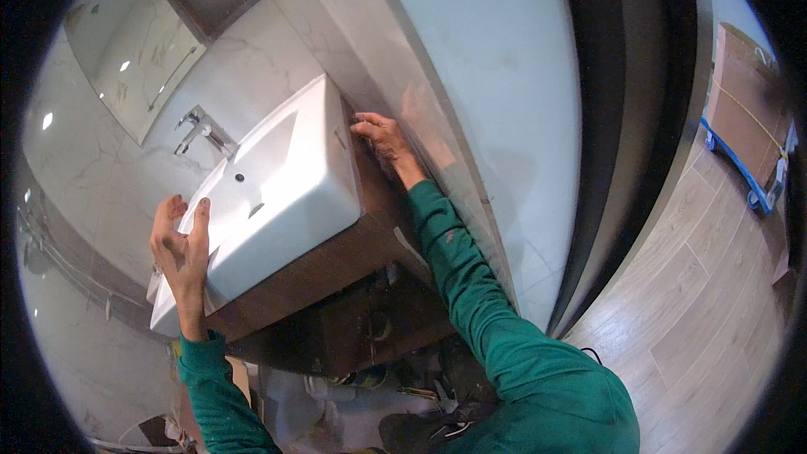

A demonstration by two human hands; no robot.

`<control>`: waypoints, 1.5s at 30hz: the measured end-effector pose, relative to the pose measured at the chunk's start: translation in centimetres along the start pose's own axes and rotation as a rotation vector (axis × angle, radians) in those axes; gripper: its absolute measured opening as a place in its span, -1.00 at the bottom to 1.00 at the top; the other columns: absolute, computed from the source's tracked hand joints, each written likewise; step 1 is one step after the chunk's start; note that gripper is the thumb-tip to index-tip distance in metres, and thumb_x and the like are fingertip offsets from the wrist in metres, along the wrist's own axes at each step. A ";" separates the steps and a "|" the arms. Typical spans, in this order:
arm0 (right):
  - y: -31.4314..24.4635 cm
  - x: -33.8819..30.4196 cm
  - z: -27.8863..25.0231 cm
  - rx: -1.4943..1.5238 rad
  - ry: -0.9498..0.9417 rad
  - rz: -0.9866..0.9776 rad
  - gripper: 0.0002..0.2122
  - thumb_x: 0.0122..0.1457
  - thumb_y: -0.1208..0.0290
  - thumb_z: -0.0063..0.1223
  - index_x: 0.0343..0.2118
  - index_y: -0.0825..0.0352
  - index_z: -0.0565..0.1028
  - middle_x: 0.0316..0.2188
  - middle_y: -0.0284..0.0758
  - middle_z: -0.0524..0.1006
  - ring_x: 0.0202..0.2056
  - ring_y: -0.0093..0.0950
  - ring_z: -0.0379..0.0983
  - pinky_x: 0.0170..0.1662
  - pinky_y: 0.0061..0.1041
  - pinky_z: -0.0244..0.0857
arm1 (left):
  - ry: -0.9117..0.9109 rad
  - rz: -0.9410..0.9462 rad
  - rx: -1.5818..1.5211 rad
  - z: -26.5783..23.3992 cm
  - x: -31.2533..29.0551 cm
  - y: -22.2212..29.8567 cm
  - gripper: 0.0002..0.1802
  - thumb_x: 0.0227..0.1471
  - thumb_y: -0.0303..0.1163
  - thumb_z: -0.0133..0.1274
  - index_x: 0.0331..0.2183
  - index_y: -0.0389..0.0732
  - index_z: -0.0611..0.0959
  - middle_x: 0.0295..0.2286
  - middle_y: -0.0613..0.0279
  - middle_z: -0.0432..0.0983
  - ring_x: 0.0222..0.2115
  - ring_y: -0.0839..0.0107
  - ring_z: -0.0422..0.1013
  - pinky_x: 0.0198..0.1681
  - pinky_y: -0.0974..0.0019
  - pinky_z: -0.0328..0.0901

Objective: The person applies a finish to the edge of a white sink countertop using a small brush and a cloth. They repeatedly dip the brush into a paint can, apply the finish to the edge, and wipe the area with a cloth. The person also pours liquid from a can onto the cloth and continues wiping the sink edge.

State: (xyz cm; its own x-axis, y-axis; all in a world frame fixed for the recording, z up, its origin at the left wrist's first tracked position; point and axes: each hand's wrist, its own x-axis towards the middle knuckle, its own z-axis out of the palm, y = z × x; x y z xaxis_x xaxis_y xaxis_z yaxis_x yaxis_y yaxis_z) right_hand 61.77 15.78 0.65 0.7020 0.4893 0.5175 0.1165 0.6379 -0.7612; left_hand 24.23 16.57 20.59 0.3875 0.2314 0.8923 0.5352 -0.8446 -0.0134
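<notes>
A white rectangular washbasin (324, 189) sits on a brown wood-look vanity cabinet (294, 277), with a chrome faucet (204, 133) at its back edge. At the basin's left end my left hand (181, 244) is raised, thumb and fingers apart and nothing between them. My right hand (387, 141) reaches into the narrow gap between the basin's right side and the wall. Its fingers are bent and drawn together near the basin's side; whatever they may hold is too small or hidden to make out.
Close on the right runs a wall edge (454, 126), beside a dark door frame (622, 118). A mirror (134, 59) hangs behind the faucet. Under the cabinet, tools and loose items (437, 391) lie in shadow. Beyond the doorway, a brown box (748, 101) rests on a blue-edged dolly (740, 164).
</notes>
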 end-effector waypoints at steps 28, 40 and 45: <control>-1.3 -2.8 1.5 -0.142 0.130 -0.349 -0.74 0.08 0.68 0.07 -0.17 0.31 0.64 -0.18 -0.24 0.64 -0.16 -0.43 0.57 -0.02 -0.50 0.39 | 0.016 -0.025 0.029 0.1 0.0 0.1 -0.46 -0.03 -0.17 0.29 -0.13 -0.43 0.62 -0.26 -0.21 0.61 -0.18 0.04 0.55 -0.14 0.06 0.41; -3.7 -7.4 1.2 0.008 0.137 -0.294 -0.79 0.15 0.59 0.12 -0.15 0.31 0.63 -0.20 -0.29 0.64 -0.15 -0.52 0.53 -0.04 -0.52 0.37 | 0.010 -0.026 0.032 -0.2 -0.2 0.0 -0.50 -0.01 -0.22 0.28 -0.15 -0.42 0.62 -0.26 -0.20 0.61 -0.21 0.05 0.56 -0.16 0.10 0.42; -3.8 -6.8 1.6 -0.218 0.150 -0.297 -0.79 0.15 0.56 0.13 -0.15 0.30 0.63 -0.18 -0.28 0.63 -0.16 -0.46 0.54 -0.05 -0.50 0.38 | 0.001 -0.023 0.021 0.0 -0.2 -0.3 -0.51 -0.01 -0.21 0.28 -0.15 -0.42 0.62 -0.28 -0.17 0.61 -0.23 0.05 0.56 -0.20 0.11 0.42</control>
State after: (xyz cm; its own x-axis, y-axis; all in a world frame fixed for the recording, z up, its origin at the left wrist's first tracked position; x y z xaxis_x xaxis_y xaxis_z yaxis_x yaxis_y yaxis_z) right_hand 55.46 11.01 0.62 0.7083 0.1994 0.6772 0.4652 0.5897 -0.6602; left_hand 23.98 16.79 20.47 0.3747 0.2499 0.8928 0.5593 -0.8290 -0.0027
